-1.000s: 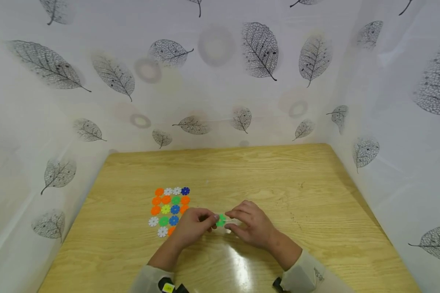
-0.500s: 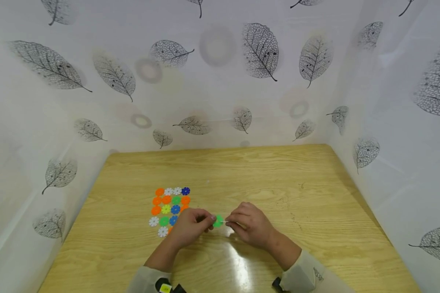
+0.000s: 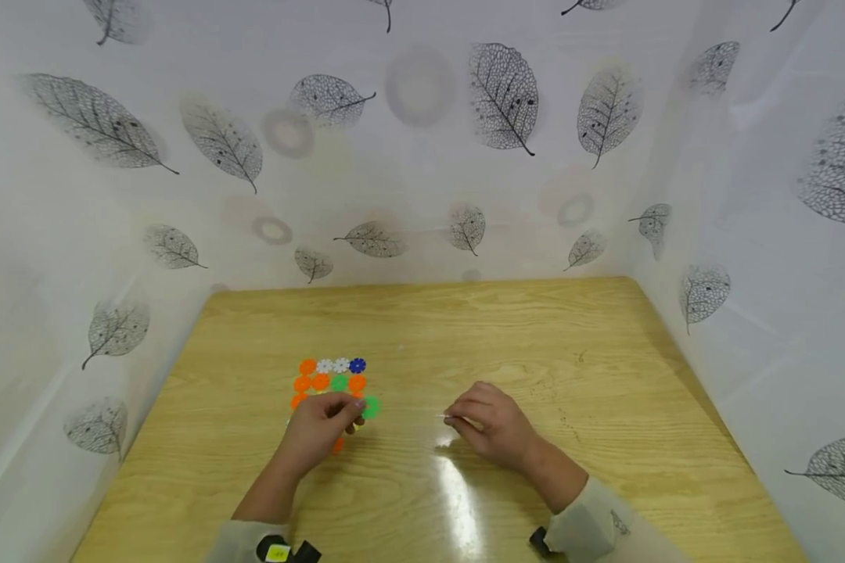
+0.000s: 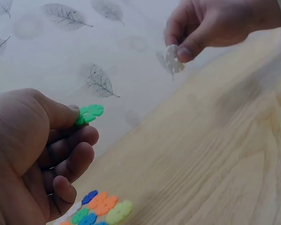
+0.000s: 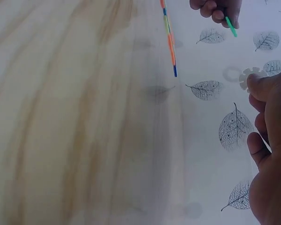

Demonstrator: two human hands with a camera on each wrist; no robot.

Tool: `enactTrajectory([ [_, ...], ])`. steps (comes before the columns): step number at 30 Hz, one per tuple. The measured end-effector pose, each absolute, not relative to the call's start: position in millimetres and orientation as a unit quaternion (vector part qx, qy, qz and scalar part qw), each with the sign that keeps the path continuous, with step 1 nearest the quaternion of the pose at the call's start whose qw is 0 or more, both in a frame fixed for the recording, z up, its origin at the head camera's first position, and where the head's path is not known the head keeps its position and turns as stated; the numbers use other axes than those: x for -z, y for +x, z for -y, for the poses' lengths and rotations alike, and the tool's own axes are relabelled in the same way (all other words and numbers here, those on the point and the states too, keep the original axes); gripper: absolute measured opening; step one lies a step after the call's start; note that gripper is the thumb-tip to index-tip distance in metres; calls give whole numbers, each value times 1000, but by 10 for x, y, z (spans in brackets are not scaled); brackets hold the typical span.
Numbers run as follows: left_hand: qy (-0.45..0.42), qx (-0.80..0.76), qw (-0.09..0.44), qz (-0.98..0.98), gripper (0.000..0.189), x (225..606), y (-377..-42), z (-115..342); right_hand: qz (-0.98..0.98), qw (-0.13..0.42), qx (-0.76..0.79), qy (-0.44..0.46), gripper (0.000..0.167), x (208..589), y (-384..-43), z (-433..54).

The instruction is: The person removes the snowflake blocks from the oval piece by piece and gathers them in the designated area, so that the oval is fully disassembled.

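My left hand (image 3: 317, 430) pinches a green snowflake disc (image 4: 91, 113) by its edge between thumb and forefinger, the other fingers curled below. This hand is at the near right side of the laid-out discs and hides several of them. In the head view the green disc pokes out just past the fingertips. Right of centre, my right hand (image 3: 489, 426) pinches a white snowflake disc (image 5: 246, 78), seen nearly edge-on from the head and with its notched rim plain in both wrist views. A wide gap separates the two discs.
Flat rows of notched discs lie on the left part of the wooden table (image 3: 535, 336), among them an orange disc (image 3: 307, 366), a dark blue disc (image 3: 357, 365) and a yellow disc (image 4: 119, 212). Leaf-printed white sheeting (image 3: 422, 180) walls the back and sides.
Earlier the green and white discs were together between both hands. My left hand has since moved left with the green disc, toward the rows. My right hand has shifted slightly right with the white one.
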State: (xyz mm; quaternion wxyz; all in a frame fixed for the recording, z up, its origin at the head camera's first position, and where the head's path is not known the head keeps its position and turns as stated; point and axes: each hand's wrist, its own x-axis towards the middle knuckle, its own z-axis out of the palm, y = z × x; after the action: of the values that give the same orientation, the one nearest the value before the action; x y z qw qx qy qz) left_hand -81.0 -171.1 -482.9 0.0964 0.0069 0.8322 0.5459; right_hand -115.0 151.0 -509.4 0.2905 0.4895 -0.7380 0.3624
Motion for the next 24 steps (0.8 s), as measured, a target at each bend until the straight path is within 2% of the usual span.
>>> enactTrajectory([
  [4, -33, -544, 84, -834, 26, 4864, -778, 1810, 740, 276, -368, 489, 20, 5091, -1152, -1426],
  [10, -67, -521, 73, -848, 36, 4906, -729, 2013, 754, 248, -360, 490, 18, 5088, -1146, -1270],
  [20, -118, -475, 39, -871, 28, 4997, -585, 2291, 799, 161, -294, 499, 9, 5078, -1078, -914],
  [24, -136, -444, 31, -885, 29, 5001, -566, 2383, 816, 115, -279, 494, 10, 5035, -1081, -781],
])
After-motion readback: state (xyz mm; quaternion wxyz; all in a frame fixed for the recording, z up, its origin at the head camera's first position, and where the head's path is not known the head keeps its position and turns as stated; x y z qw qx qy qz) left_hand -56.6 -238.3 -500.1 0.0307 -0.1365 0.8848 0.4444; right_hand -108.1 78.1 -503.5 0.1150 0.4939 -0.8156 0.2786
